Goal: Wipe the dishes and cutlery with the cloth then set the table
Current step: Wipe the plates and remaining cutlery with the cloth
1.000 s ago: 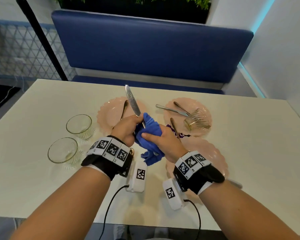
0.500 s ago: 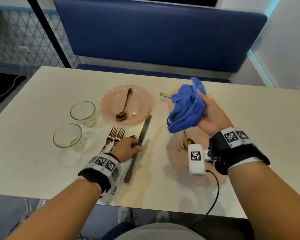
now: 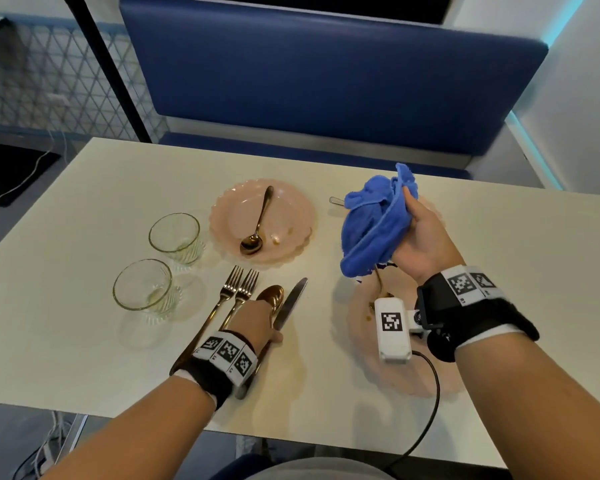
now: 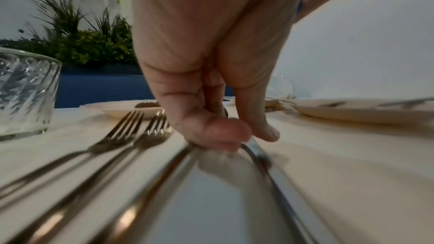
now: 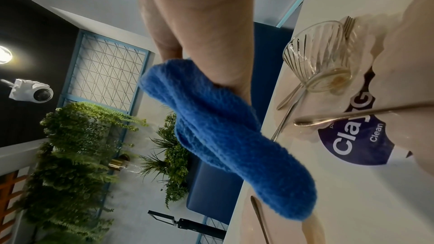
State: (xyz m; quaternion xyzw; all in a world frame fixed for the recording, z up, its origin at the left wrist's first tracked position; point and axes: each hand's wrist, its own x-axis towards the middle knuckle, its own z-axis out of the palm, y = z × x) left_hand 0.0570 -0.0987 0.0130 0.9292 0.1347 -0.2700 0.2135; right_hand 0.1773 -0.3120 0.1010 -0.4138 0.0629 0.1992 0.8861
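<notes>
**Knife set down beside wiped cutlery**

A second earlier both hands had worked the knife (image 3: 289, 304) through the blue cloth (image 3: 374, 223); now it lay on the bench (image 3: 84, 341) at lower centre, next to the gold spoon (image 3: 272, 296) and two forks (image 3: 238, 284). The left hand (image 3: 257, 323) curled its fingers on the knife. The right hand (image 3: 418, 237) had lifted away right of centre, clutching the bunched cloth. So one piece looked finished.

The upper-centre pink plate (image 3: 291, 209) held a gold spoon and crumbs; both glasses (image 3: 142, 285) at left looked empty.

Restaurant: booth bench (image 3: 326, 81), table (image 3: 499, 254)
</notes>
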